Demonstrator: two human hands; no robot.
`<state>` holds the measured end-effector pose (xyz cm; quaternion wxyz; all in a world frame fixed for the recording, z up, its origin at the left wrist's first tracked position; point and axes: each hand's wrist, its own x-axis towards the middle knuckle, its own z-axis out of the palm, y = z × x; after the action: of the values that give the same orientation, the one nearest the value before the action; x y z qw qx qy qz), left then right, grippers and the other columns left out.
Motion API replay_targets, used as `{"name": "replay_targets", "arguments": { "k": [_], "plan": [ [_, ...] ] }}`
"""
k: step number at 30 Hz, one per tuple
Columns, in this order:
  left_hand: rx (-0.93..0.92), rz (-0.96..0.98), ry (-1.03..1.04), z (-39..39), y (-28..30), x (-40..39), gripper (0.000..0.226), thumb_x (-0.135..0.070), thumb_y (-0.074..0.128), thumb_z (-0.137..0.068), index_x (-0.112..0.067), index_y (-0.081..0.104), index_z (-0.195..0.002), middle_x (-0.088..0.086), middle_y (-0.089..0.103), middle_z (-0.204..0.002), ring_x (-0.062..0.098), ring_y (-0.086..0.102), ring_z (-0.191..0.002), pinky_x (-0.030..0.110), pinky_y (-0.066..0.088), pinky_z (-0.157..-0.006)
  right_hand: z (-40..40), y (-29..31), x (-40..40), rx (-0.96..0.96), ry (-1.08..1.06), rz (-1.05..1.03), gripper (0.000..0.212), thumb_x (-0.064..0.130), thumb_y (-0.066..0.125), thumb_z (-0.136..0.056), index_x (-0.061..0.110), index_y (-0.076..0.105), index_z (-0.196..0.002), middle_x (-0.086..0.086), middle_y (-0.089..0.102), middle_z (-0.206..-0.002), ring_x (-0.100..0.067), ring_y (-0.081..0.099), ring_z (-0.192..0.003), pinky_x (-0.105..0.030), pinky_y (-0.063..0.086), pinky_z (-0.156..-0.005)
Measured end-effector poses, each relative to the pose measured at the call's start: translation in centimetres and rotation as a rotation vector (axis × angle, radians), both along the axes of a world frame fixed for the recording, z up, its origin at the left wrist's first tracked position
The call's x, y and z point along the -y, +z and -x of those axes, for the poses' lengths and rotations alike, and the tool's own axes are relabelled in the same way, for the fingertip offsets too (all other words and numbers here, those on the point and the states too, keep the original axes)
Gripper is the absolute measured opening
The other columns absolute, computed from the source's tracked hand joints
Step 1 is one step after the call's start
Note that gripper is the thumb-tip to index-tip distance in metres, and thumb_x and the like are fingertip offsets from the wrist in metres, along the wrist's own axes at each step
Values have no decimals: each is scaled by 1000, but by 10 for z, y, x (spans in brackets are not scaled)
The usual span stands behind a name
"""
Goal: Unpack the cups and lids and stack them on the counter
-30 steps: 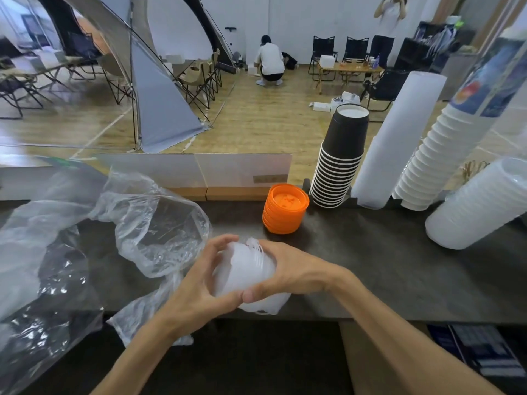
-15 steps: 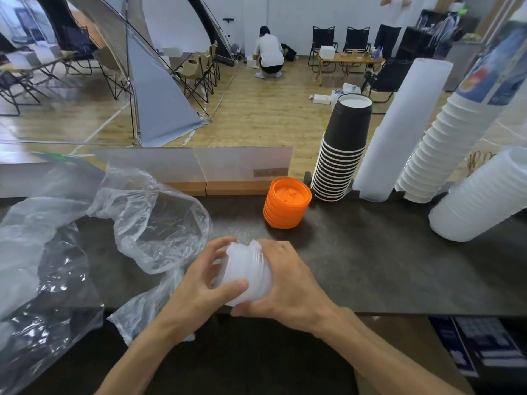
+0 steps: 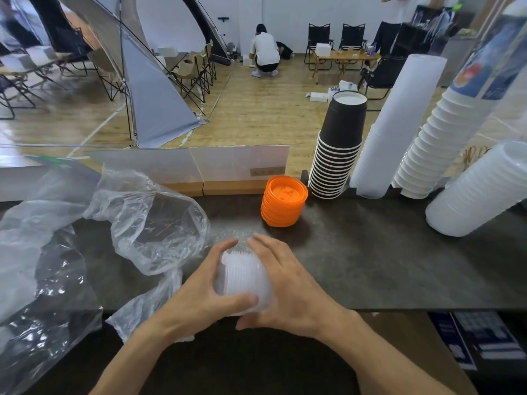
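Note:
A short stack of translucent white lids (image 3: 241,276) sits between both hands at the near edge of the dark counter (image 3: 370,252). My left hand (image 3: 199,295) wraps its left side with the thumb across the front. My right hand (image 3: 288,289) cups its right side. Behind them stands a stack of orange lids (image 3: 283,201). Along the back right are a stack of black cups (image 3: 339,149), a tall sleeve of white cups (image 3: 396,129), a leaning stack of white cups (image 3: 436,146) and a lying stack of white lids (image 3: 482,192).
Crumpled clear plastic bags (image 3: 114,229) cover the counter's left half and hang over its near edge. A low white partition (image 3: 194,163) lines the back of the counter. Beyond it, on a wooden floor, are a tent, folding chairs and a crouching person (image 3: 265,52).
The lid stack has turned more upright between my hands. My right hand has shifted from over its top to its right side.

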<state>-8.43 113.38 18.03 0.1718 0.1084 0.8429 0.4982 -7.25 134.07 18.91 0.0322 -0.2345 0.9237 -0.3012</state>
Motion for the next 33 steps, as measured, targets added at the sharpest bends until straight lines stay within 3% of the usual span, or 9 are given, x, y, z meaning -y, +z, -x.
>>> {"name": "replay_targets", "arguments": {
  "k": [2, 4, 9, 13, 16, 24, 27, 30, 33],
  "plan": [
    [-2, -23, 19, -1, -1, 0, 92, -62, 80, -58, -67, 27, -133, -28, 33, -141, 6, 41, -129, 37, 42, -105, 2, 0, -14, 135, -16, 91, 125, 57, 86, -65, 30, 8, -159, 19, 2, -163, 1, 2, -150, -20, 11, -119],
    [11, -66, 34, -3, -2, -1, 87, -59, 80, -59, -67, 32, -131, -23, 39, -140, 4, 47, -125, 34, 46, -101, 3, -4, -26, 273, -54, 210, 119, 53, 89, -64, 38, 14, -157, 23, 14, -158, 4, 19, -145, -26, 25, -120],
    [64, -257, 88, -6, -3, -7, 81, -53, 81, -57, -55, 41, -128, -11, 56, -127, -1, 62, -107, 28, 58, -81, 4, -14, -34, 467, -186, 545, 114, 28, 95, -64, 44, 24, -152, 20, 41, -142, 4, 51, -123, -19, 51, -95],
    [62, -337, 110, -8, -7, -7, 83, -50, 82, -59, -51, 42, -132, -18, 58, -121, 2, 63, -109, 29, 59, -80, -1, -24, -32, 693, -290, 964, 92, 28, 86, -73, 32, 35, -149, 2, 57, -139, -18, 63, -122, -43, 52, -103],
    [10, -335, 99, -13, -6, -10, 83, -48, 81, -60, -53, 39, -132, -31, 55, -113, -4, 60, -107, 26, 59, -78, -5, -22, -25, 824, -338, 1168, 78, 35, 80, -77, 23, 46, -145, -3, 64, -134, -26, 66, -118, -49, 54, -99],
    [-194, -337, 142, -17, -1, -12, 90, -38, 85, -63, -42, 36, -138, -24, 48, -122, 0, 58, -110, 30, 62, -72, -3, -11, -22, 788, -470, 1145, 43, 26, 73, -90, 20, 60, -131, -3, 72, -120, -27, 70, -109, -56, 53, -98],
    [-240, -331, 174, -16, -1, -14, 90, -27, 88, -67, -42, 36, -138, -27, 46, -122, -2, 57, -111, 27, 61, -72, 3, -19, -20, 550, -661, 1013, 27, 21, 62, -97, 20, 65, -124, -3, 72, -117, -25, 67, -111, -53, 52, -100],
    [-267, -326, 203, -17, -1, -12, 91, -23, 86, -67, -41, 34, -139, -25, 44, -125, -1, 56, -112, 27, 61, -72, 9, -20, -22, 327, -676, 720, 35, 30, 57, -101, 25, 57, -136, 7, 61, -135, -6, 57, -118, -32, 49, -104],
    [-293, -312, 197, -20, 2, -10, 94, -25, 87, -65, -41, 34, -140, -23, 44, -127, 1, 56, -113, 30, 62, -73, 2, -22, -24, -10, -700, 446, 41, 37, 60, -99, 24, 55, -138, 9, 54, -138, -5, 48, -127, -30, 42, -110]
  ]
}}
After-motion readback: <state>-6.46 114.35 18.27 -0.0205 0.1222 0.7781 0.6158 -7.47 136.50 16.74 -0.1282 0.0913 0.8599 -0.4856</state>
